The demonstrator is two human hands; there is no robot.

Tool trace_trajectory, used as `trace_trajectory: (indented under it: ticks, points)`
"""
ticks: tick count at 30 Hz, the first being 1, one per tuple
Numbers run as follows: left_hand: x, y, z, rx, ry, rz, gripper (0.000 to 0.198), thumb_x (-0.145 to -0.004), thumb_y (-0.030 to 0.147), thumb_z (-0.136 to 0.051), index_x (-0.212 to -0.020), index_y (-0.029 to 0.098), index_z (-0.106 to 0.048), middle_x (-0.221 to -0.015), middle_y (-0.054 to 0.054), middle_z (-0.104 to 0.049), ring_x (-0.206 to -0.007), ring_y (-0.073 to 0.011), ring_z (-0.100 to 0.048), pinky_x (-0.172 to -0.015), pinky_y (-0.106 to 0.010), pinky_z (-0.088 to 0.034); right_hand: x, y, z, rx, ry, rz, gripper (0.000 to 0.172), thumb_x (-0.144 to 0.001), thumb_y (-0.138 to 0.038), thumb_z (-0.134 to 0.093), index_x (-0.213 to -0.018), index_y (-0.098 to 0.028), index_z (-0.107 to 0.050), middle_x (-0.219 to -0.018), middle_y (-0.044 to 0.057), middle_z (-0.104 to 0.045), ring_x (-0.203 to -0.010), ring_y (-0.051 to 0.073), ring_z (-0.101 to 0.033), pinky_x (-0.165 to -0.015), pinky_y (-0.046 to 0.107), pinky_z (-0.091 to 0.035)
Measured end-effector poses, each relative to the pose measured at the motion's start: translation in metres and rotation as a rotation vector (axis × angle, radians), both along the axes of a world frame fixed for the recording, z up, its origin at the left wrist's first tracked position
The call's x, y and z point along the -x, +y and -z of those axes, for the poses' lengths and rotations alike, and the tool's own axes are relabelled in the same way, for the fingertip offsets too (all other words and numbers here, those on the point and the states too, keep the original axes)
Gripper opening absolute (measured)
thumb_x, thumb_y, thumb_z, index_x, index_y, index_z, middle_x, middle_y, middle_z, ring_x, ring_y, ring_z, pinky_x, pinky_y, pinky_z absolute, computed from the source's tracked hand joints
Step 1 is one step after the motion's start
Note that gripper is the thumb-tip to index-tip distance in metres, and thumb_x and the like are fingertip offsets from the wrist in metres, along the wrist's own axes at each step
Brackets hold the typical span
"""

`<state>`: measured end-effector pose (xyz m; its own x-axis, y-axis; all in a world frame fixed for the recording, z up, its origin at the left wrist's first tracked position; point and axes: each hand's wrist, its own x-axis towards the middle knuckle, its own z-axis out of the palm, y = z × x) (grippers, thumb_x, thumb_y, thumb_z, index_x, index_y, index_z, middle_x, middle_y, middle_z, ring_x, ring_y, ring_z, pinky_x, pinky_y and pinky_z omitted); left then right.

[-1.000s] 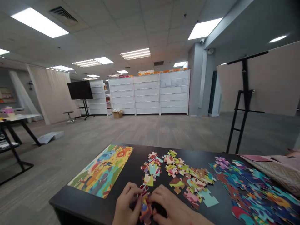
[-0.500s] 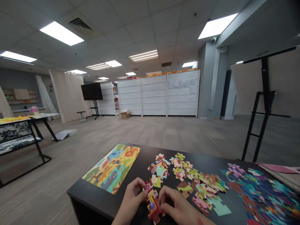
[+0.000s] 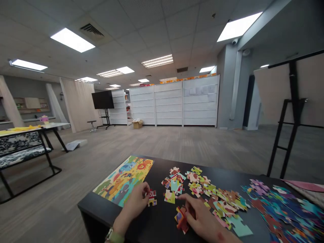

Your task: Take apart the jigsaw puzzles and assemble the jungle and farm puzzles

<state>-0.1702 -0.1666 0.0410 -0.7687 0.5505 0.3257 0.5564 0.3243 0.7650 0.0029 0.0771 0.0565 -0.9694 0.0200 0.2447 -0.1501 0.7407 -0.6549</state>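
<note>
On the head view, a colourful picture board (image 3: 124, 180) lies flat at the left end of a black table (image 3: 100, 206), and all other places here I tell from this board. Many puzzle pieces are still loose and not joined, as far as I can see. They lie in groups to the right of the board: a mixed pile of light and warm colours (image 3: 199, 184) is close to it, and a wide spread of mostly blue pieces (image 3: 280, 211) is far from it, near the table's right end. It seems that the pieces are partly sorted by colour, but much work of joining is left. The left hand (image 3: 135, 202) is just at the board's lower right corner, and its fingertips (image 3: 147, 192) are beside or touching two small pieces, one red and white (image 3: 152, 193), one yellow and purple (image 3: 152, 202). I cannot tell if it grips them. A watch (image 3: 109, 235) is on the left wrist. The right hand (image 3: 199, 216) is apart from the left one, further from the board, open with its fingers stretched, above a small red heap of pieces (image 3: 181, 219).
</note>
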Motion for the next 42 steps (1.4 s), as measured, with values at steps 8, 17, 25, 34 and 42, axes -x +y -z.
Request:
trace_trajectory:
  ticks: [8,17,25,34,42]
  points:
    - [0.036,0.081,-0.027,0.363,0.238,0.308,0.032,-0.097,0.034,-0.064,-0.126,0.021,-0.059,-0.135,-0.008,-0.057,-0.118,-0.0264,-0.058,-0.1,-0.05,-0.049,0.0,-0.002,-0.006,-0.136,-0.047,0.069,0.014,-0.09,-0.021,-0.045,-0.081,-0.024,-0.055,-0.069,-0.001,-0.073,-0.077,0.02,-0.069,-0.074,0.028,-0.045]
    - [0.058,0.094,-0.033,0.61,0.255,0.44,0.035,-0.098,0.035,-0.063,-0.129,0.02,-0.057,-0.131,-0.009,-0.059,-0.108,-0.0241,-0.064,-0.091,-0.045,-0.056,0.002,0.003,0.0,-0.187,-0.009,0.049,0.014,-0.091,-0.024,-0.048,-0.083,-0.024,-0.059,-0.082,0.002,-0.074,-0.078,0.02,-0.067,-0.07,0.028,-0.045]
    - [0.053,0.076,-0.028,0.658,0.359,0.424,0.031,-0.099,0.035,-0.062,-0.126,0.021,-0.06,-0.131,-0.008,-0.06,-0.111,-0.0241,-0.063,-0.094,-0.046,-0.054,0.0,0.005,-0.003,-0.14,0.011,0.055,0.016,-0.09,-0.022,-0.047,-0.08,-0.023,-0.06,-0.079,0.002,-0.071,-0.078,0.02,-0.065,-0.071,0.029,-0.045]
    - [0.047,0.06,-0.026,0.683,0.324,0.4,0.032,-0.098,0.036,-0.063,-0.126,0.02,-0.059,-0.126,-0.008,-0.062,-0.105,-0.0231,-0.065,-0.089,-0.044,-0.056,0.004,0.01,0.001,-0.286,0.051,0.103,0.006,-0.083,-0.018,-0.052,-0.082,-0.021,-0.057,-0.089,0.004,-0.064,-0.085,0.021,-0.061,-0.076,0.033,-0.044]
    - [0.058,0.066,-0.025,0.519,0.189,0.387,0.03,-0.097,0.035,-0.064,-0.121,0.018,-0.062,-0.125,-0.008,-0.063,-0.106,-0.0236,-0.064,-0.09,-0.045,-0.055,0.006,0.012,0.004,-0.231,0.054,0.048,0.009,-0.087,-0.019,-0.048,-0.087,-0.022,-0.057,-0.092,0.003,-0.062,-0.087,0.021,-0.06,-0.08,0.034,-0.045]
